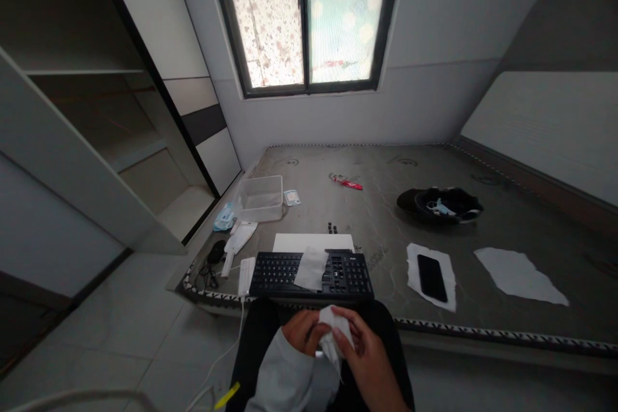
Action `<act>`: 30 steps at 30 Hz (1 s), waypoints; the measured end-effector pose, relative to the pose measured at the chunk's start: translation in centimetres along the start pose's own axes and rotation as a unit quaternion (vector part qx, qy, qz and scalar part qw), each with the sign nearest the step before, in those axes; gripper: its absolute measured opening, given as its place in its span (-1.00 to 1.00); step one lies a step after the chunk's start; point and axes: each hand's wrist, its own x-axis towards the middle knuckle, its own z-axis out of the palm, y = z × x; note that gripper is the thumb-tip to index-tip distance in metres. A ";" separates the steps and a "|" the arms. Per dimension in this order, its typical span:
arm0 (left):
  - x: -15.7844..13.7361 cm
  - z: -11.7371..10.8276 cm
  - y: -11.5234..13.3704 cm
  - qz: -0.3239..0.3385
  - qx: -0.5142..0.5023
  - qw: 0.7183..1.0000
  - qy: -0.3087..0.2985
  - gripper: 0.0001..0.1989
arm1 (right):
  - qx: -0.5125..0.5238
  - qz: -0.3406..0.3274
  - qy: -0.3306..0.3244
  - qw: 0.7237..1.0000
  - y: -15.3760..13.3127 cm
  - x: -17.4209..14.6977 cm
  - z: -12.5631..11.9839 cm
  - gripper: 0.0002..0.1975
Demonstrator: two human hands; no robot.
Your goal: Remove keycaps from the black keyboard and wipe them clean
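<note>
While both hands meet on the near side of the black keyboard [277,271], just above the person's dark-clad lap [393,347], the left hand [305,329] and the right hand [361,337] are closed on a crumpled white tissue [337,322], fingers pinching it from either side, one end of it hanging below them. A pale sleeve [284,370] covers the left forearm; the right forearm is bare.

The keyboard lies along the near edge of a grey mattress [309,164]. Across its middle rests a flat white sheet [311,269], and light spots show among the keys to the right of that sheet. Directly behind the keyboard is a white flat panel [290,243], with a few small black pieces [332,228] just beyond.

To the keyboard's right, a dark phone [432,278] lies on a piece of white paper [415,257], with another paper piece [521,275] farther right. Behind and to the right of the keyboard sits a black cap-like item [415,205] with a pale blue mask [441,208] inside. A white power strip [246,275] stands just beside its left end, and a clear plastic box [261,205] is behind it to the left.
</note>
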 end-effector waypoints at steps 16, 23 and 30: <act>-0.7 -0.3 -0.2 -0.131 -0.073 0.983 -0.109 -0.74 | -0.159 -0.124 0.034 0.979 0.6 0.8 -1.9 -0.82; -0.9 0.1 -0.3 -0.110 -0.055 0.988 -0.096 -0.57 | -0.168 -0.147 0.033 0.974 0.0 0.5 -1.6 -0.86; -0.6 -0.4 0.0 -0.068 -0.046 0.987 -0.141 -0.72 | -0.167 -0.164 0.088 0.968 0.5 0.5 -1.7 -0.77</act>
